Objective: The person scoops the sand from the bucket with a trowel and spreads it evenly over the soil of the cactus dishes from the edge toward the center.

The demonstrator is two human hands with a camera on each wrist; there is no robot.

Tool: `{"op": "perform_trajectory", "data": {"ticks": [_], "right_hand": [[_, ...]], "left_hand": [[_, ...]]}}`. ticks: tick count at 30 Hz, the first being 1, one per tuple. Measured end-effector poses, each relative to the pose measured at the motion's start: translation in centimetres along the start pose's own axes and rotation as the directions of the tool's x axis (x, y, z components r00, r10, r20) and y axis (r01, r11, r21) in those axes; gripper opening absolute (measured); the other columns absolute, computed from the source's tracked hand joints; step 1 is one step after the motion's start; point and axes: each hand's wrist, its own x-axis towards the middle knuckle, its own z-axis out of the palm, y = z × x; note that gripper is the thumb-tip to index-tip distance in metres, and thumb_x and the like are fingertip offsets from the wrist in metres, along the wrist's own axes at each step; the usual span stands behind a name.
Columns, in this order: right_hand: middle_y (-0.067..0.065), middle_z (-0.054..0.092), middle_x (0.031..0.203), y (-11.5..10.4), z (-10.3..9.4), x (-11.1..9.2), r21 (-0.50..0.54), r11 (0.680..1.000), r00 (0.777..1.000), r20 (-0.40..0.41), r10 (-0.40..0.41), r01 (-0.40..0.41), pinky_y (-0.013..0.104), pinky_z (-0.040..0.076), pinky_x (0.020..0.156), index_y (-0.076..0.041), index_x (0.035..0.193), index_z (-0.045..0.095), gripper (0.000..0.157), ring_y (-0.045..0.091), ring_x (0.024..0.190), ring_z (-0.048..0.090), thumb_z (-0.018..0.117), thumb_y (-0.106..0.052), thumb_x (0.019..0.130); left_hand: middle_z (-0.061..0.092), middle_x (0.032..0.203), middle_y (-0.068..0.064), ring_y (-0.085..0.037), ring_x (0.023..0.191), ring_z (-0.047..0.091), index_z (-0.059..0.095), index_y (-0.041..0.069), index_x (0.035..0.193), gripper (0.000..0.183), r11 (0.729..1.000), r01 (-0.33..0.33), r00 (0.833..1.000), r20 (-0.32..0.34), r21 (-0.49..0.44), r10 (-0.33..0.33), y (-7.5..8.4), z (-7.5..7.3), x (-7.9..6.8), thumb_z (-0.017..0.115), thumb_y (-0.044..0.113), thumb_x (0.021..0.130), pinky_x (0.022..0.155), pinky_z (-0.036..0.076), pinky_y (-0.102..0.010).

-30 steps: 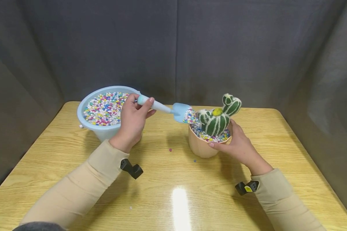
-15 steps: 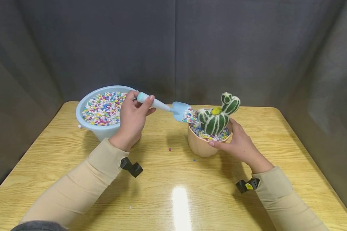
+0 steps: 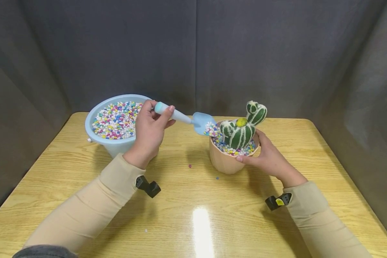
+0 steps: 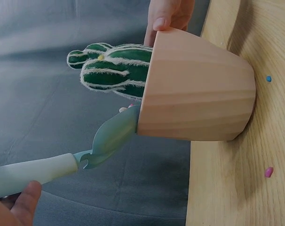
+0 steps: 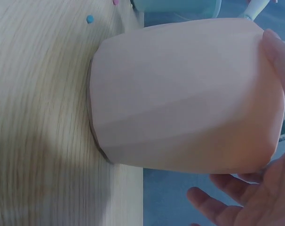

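My left hand (image 3: pixel 150 130) grips the handle of a light blue toy shovel (image 3: pixel 180 117). The shovel's blade (image 4: pixel 115 134) slopes down to the left rim of a peach flowerpot (image 3: pixel 227 163). Small multicoloured pebbles (image 3: pixel 211 129) lie at the blade's tip, over the pot's inner edge. A green fuzzy cactus (image 3: pixel 240 136) with white stripes and a yellow top stands in the pot, with more pebbles around its base. On the pot's right side my right hand (image 3: pixel 271 159) holds the rim, thumb at the near edge. The pot stands upright on the table.
A light blue bucket (image 3: pixel 117 145) full of the same pebbles stands at the back left, behind my left hand. Stray pebbles, one pink (image 3: pixel 190 166) and one blue (image 3: pixel 217 178), lie on the wooden table (image 3: pixel 167 215). Dark grey curtains (image 3: pixel 193 53) enclose the back and sides.
The shovel has tipped slightly down toward the pot, and its pebbles now sit closer to the tip, leaving more bare blade. Both hands keep their holds.
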Motion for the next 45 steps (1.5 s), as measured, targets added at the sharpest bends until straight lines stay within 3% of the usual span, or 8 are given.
{"op": "perform_trajectory", "data": {"ticks": [13,18,23,30,35,39,45], "right_hand": [[0.025,0.038,0.156,0.2,-0.5,0.3,-0.002,1.0,0.999,0.038,-0.014,0.014,0.065,0.024,0.119,0.0,0.161,0.018,0.105,0.042,0.147,0.029,0.086,-0.026,0.085],[0.03,0.031,0.157,-0.1,-0.4,-0.1,-0.04,0.999,0.999,0.034,0.016,-0.014,0.068,0.025,0.118,0.002,0.161,0.018,0.106,0.046,0.146,0.027,0.085,-0.031,0.086],[0.035,0.018,0.16,-1.2,0.3,-1.1,-0.106,0.991,0.997,-0.022,0.08,-0.082,0.073,0.025,0.115,0.008,0.16,0.015,0.111,0.054,0.146,0.023,0.083,-0.039,0.086],[0.035,0.015,0.162,-2.5,2.0,-1.4,-0.199,0.969,0.983,-0.136,0.122,-0.148,0.078,0.025,0.109,0.01,0.16,0.01,0.119,0.056,0.145,0.025,0.08,-0.052,0.085],[0.032,0.014,0.164,-2.7,2.9,-1.3,-0.167,0.972,0.973,-0.189,0.133,-0.165,0.074,0.022,0.109,0.008,0.16,0.003,0.126,0.049,0.149,0.022,0.08,-0.055,0.084],[0.032,0.014,0.165,-2.4,3.0,-1.3,-0.119,0.974,0.965,-0.205,0.166,-0.193,0.077,0.019,0.112,0.006,0.161,0.002,0.127,0.054,0.147,0.022,0.081,-0.054,0.083],[0.032,0.022,0.163,-2.5,2.8,-1.3,-0.094,0.976,0.965,-0.195,0.178,-0.199,0.077,0.019,0.113,0.003,0.162,0.008,0.123,0.053,0.146,0.025,0.082,-0.054,0.082]], "left_hand": [[0.065,0.11,-0.018,-0.026,0.106,0.065,0.05,0.004,0.109,0.02,1.0,0.007,1.0,0.011,0.009,-0.007,0.1,0.1,-0.1,0.068,0.007,0.101,0.09,0.061,-0.032],[0.064,0.111,-0.017,-0.026,0.11,0.066,0.05,0.004,0.11,0.02,1.0,0.024,1.0,0.019,0.012,-0.024,-0.2,0.1,-0.1,0.068,0.008,0.101,0.091,0.06,-0.031],[0.064,0.111,-0.017,-0.027,0.11,0.067,0.05,0.004,0.111,0.02,1.0,0.023,1.0,0.012,0.003,-0.023,-0.2,0.1,-0.2,0.067,0.008,0.101,0.091,0.06,-0.031],[0.064,0.108,-0.015,-0.026,0.107,0.067,0.051,0.003,0.109,0.018,1.0,0.025,1.0,-0.016,-0.009,-0.025,-0.2,0.1,-0.3,0.067,0.006,0.101,0.09,0.061,-0.031],[0.064,0.109,-0.016,-0.027,0.108,0.067,0.051,0.003,0.11,0.019,1.0,0.029,0.999,-0.015,-0.005,-0.029,-0.3,0.1,-0.4,0.067,0.007,0.101,0.09,0.061,-0.03],[0.064,0.11,-0.017,-0.028,0.109,0.067,0.051,0.003,0.111,0.019,1.0,0.027,1.0,-0.01,0.001,-0.027,-0.4,0.1,-0.4,0.067,0.008,0.102,0.09,0.061,-0.031],[0.065,0.11,-0.018,-0.027,0.109,0.067,0.051,0.003,0.112,0.02,1.0,0.014,1.0,-0.008,0.003,-0.014,-0.4,-0.1,-0.3,0.067,0.008,0.102,0.09,0.061,-0.031]]}}
